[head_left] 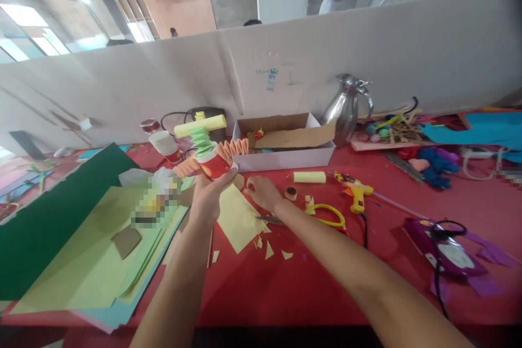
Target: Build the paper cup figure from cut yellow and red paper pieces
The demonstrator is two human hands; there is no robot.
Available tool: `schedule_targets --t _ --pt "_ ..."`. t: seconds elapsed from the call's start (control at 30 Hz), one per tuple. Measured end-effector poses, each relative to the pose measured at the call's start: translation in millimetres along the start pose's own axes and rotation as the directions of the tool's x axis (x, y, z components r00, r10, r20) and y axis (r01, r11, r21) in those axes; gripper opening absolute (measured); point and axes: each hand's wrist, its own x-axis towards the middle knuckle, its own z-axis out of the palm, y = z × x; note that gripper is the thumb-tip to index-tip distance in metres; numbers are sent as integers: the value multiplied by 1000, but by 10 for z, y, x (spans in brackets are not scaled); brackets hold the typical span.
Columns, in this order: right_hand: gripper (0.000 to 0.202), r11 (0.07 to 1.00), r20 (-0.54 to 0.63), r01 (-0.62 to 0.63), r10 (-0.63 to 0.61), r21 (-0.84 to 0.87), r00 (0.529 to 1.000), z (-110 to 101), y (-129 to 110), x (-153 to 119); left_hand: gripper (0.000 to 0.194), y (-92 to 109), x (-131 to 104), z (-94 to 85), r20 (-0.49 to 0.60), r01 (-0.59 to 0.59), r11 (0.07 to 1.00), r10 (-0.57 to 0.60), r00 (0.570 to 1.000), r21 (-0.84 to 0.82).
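Observation:
My left hand [209,196] is closed round a red paper cup [212,165] and holds it up, tilted, above the table. Folded orange paper strips [234,148] stick out from both sides of the cup. From its upper end rises a pleated green strip [202,141], topped by a yellow paper roll [200,126]. To the right, over the edge of a pale yellow sheet [236,228], my right hand [262,196] has its fingers curled together; anything between them is hidden. Scissors with yellow handles [332,213] lie partly beneath my right forearm.
A second yellow roll [309,176], a tape roll [291,192] and a yellow glue gun [358,197] lie right. Behind stand a white box [285,160] and a steel jug [345,109]. Stacked paper [81,255] fills the left. Small paper scraps [269,250] lie in front.

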Motion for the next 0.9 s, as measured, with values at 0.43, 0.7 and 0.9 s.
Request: schedule_targets --t 0.43,0.7,0.9 --pt "23 -6 194 -194 -24 981 981 -414 -138 -475 43 108 -38 162 82 37 999 -34 996 -29" --pt "17 -219 98 -71 113 973 989 -99 -216 -487 37 -20 -161 346 182 15 999 -20 983 28" --pt "13 -293 125 -60 209 954 970 -51 -240 -511 37 -203 -176 303 288 31 995 -56 956 93"
